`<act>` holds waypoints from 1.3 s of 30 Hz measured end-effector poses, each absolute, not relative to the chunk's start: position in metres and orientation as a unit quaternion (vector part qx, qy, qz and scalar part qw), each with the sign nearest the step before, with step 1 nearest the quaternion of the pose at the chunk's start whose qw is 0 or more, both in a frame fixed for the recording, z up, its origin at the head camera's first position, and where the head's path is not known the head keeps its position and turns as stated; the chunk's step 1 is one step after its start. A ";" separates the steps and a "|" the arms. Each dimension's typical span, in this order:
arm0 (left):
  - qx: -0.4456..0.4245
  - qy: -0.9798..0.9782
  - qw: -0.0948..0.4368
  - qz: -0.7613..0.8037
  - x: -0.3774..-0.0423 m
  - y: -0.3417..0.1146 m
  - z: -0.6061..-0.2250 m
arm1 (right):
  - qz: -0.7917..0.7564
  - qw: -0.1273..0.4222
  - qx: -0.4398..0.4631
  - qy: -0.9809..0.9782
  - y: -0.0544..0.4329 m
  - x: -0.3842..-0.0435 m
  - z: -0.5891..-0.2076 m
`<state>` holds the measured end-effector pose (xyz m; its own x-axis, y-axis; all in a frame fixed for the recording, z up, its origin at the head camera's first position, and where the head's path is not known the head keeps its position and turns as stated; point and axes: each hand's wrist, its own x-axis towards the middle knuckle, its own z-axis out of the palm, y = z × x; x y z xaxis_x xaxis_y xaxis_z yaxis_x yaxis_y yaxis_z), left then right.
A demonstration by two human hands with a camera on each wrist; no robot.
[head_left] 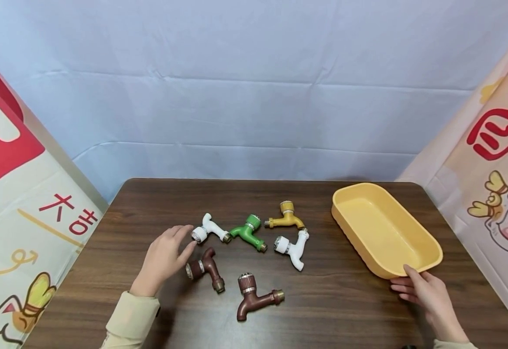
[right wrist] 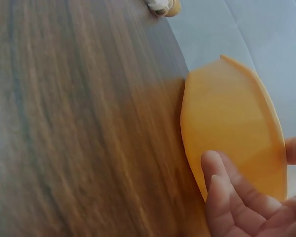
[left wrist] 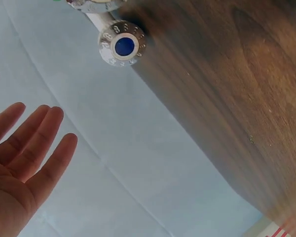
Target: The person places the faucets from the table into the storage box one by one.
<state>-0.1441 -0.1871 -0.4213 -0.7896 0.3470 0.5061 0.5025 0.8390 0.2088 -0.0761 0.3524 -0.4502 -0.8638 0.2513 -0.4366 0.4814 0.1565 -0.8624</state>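
Observation:
My left hand reaches over the table, fingers loosely extended, its fingertips right at the knob of a white tap. In the left wrist view, the fingers are spread apart, and a tap knob with a blue centre faces the camera. Below that white tap lies a brown tap. At the right, my right hand grips the near end of a yellow plastic basin, thumb over the rim and fingers against the outer wall.
More taps lie mid-table: green, yellow, a second white one and a second brown one nearest me. The dark wooden table ends at a pale cloth backdrop, with printed cloths on both sides.

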 end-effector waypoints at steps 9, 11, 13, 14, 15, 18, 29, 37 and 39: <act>-0.188 -0.948 0.185 -0.180 -0.164 -0.196 -0.424 | -0.585 0.063 0.262 0.765 0.339 -0.075 -0.451; -0.181 -0.952 0.161 -0.186 -0.170 -0.198 -0.425 | -0.585 0.058 0.264 0.765 0.337 -0.075 -0.451; -0.178 -0.955 0.139 -0.190 -0.175 -0.201 -0.426 | -0.586 0.055 0.263 0.765 0.335 -0.075 -0.452; -0.178 -0.957 0.128 -0.192 -0.178 -0.202 -0.427 | -0.587 0.054 0.262 0.764 0.334 -0.075 -0.452; -0.179 -0.958 0.118 -0.192 -0.180 -0.203 -0.427 | -0.588 0.053 0.261 0.764 0.334 -0.074 -0.452; -0.180 -0.960 0.099 -0.190 -0.186 -0.205 -0.427 | -0.590 0.049 0.257 0.764 0.333 -0.074 -0.452; -0.180 -0.962 0.033 -0.205 -0.206 -0.205 -0.433 | -0.588 0.044 0.256 0.766 0.332 -0.073 -0.453; -0.170 -0.966 -0.014 -0.192 -0.215 -0.200 -0.437 | -0.592 0.035 0.245 0.767 0.333 -0.074 -0.456; -0.169 -0.967 -0.018 -0.189 -0.216 -0.200 -0.438 | -0.593 0.038 0.245 0.766 0.333 -0.074 -0.456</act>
<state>-0.2164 -0.2002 -0.4378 -0.9426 0.3328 0.0292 0.3193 0.8716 0.3719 -0.0737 0.3331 -0.4563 -0.8768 0.3306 -0.3491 0.4206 0.1757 -0.8901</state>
